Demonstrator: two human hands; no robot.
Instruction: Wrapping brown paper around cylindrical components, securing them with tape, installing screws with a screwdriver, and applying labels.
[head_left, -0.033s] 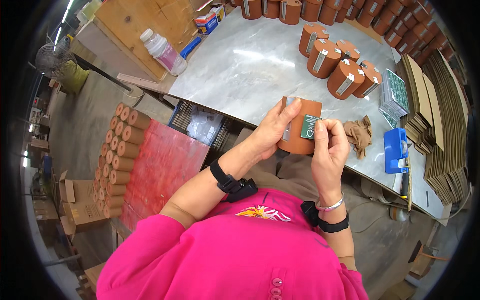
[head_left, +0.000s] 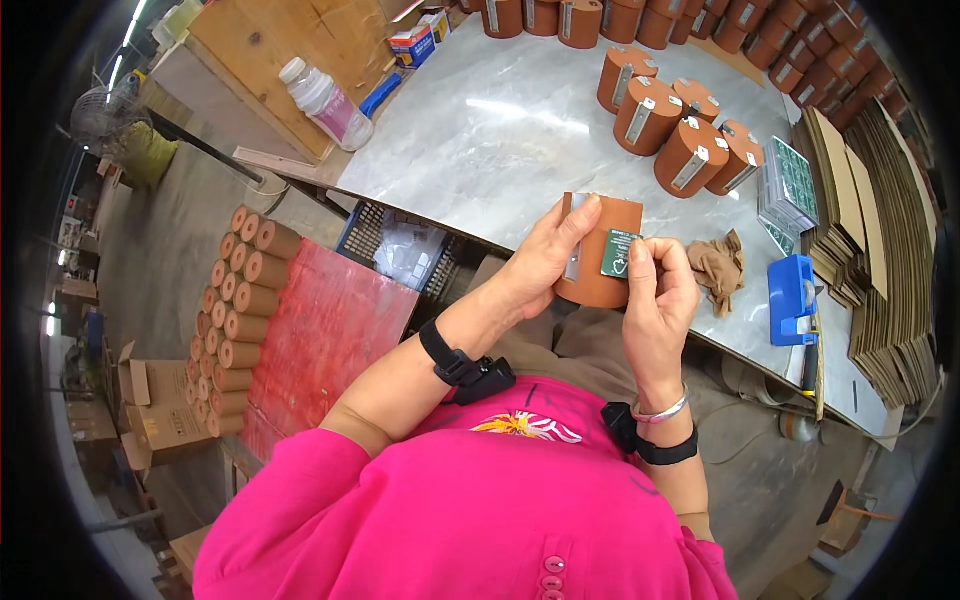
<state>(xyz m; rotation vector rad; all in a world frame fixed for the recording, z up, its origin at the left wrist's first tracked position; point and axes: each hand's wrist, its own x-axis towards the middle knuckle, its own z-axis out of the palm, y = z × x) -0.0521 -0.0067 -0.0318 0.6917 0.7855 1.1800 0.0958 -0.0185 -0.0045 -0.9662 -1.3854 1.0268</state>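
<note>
My left hand (head_left: 545, 255) is wrapped round a reddish-brown cylinder (head_left: 595, 290), its thumb near the top rim. A metal strip (head_left: 574, 260) runs down the cylinder's side beside that hand. Against the curved face lies a green label (head_left: 613, 258) with white print. My right hand (head_left: 662, 290) is closed, thumb and forefinger pinching the label's right edge. Whether the label is stuck down all over, I cannot tell. The cylinder is held over the table's front edge, above my lap.
Several similar cylinders (head_left: 648, 118) stand on the grey marbled table (head_left: 470, 170). To the right are a crumpled brown cloth (head_left: 717, 270), a stack of green labels (head_left: 790, 180), a blue tape dispenser (head_left: 791, 300) and cardboard sheets (head_left: 900, 260). Cylinders (head_left: 265, 270) are piled on a red board (head_left: 320, 340) at left.
</note>
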